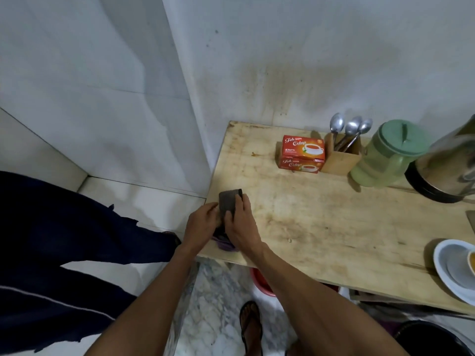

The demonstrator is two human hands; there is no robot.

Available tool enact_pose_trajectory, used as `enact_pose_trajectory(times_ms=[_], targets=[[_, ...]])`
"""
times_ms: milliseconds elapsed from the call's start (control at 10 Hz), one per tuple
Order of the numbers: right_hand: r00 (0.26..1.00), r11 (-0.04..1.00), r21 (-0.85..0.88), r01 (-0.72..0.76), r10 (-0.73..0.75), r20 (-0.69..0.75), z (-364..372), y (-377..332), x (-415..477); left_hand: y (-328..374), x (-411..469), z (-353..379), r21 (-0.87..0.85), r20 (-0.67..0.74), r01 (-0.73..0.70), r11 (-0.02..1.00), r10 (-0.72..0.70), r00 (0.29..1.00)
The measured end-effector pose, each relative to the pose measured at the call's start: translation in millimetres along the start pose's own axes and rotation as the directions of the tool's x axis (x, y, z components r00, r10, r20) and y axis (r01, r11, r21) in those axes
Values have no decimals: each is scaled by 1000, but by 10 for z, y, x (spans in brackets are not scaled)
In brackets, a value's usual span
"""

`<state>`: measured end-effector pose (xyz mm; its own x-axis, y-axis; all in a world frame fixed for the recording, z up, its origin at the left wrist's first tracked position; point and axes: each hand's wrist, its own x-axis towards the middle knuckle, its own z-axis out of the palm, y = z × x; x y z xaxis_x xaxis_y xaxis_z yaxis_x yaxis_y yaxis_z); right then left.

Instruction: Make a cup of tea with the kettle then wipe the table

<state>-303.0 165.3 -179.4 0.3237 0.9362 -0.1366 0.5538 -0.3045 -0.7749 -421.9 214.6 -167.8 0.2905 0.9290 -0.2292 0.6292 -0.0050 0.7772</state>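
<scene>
Looks like wipe step: your left hand (203, 222) & right hand (240, 223), both grips pinching the dark cloth (230, 199) at counter (334, 227) corner. Next: press flat, sweep twd kettle (452, 165).

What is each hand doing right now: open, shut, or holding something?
Left hand: holds the dark cloth, fingers curled on its edge.
Right hand: holds the same cloth, thumb and fingers round it.

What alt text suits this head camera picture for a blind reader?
A person's left hand and right hand grip a dark cloth at the near left corner of a wooden table. At the back stand a red tea box, spoons in a wooden holder, a green jug and a kettle.
</scene>
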Motion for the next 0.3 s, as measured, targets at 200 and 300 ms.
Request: enact_pose_trajectory(times_ms=[200,300], targets=[[991,999,-31,-17,21,129,-164,62,-130,189,-69,63,170,98,-85,982,69,993],[992,999,-5,38,-37,117,-352,53,-242,151,-72,88,232,114,-94,968,69,991]])
